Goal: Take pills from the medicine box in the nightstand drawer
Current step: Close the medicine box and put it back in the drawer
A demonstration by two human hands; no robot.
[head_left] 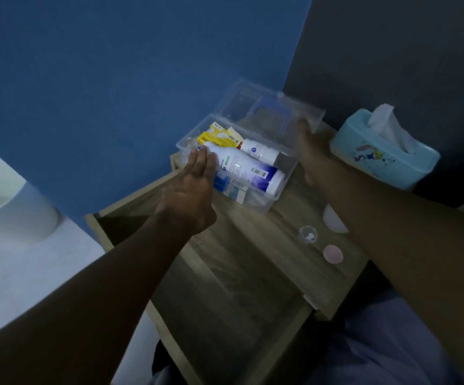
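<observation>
The left hand [194,187], fingers flat and pressed together, is lying against the near wall of the medicine box [278,190]. The right hand [310,154] is apparently gripping the raised lid [272,107] above it, though the fingers are blurred.

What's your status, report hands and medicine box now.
Left hand open, fingers flat against clear plastic medicine box. Right hand gripping raised transparent lid. Small clear cup with white pills on wooden nightstand. Nothing blocking.

medicine box [278,187] on nightstand [294,254], tissue box [386,159] right
</observation>
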